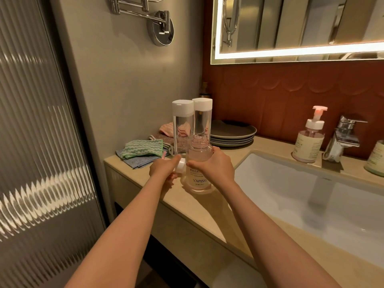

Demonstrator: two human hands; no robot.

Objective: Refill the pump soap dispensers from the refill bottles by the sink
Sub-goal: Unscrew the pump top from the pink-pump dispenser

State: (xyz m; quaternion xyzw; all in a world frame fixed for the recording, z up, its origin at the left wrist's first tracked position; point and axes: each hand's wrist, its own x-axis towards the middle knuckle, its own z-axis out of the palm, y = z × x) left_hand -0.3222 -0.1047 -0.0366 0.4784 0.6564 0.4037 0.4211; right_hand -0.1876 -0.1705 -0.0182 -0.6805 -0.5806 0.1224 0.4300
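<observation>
A clear dispenser bottle (pixel 198 175) labelled YAPING stands on the counter with its neck open and no pump on it. My right hand (pixel 214 166) grips its body. My left hand (pixel 164 168) holds the white pump head (pixel 180 166) just left of the bottle, low over the counter. Two tall clear refill bottles (pixel 182 125) (pixel 202 119) with white caps stand right behind. A second dispenser (pixel 309 142) with its pink pump in place stands by the tap, at the sink's far rim.
Folded cloths (pixel 143 151) lie at the counter's left end. A stack of grey plates (pixel 233 132) sits behind the bottles. The chrome tap (pixel 342 140) and white sink basin (pixel 311 202) are on the right. Another labelled container (pixel 376 159) is at the right edge.
</observation>
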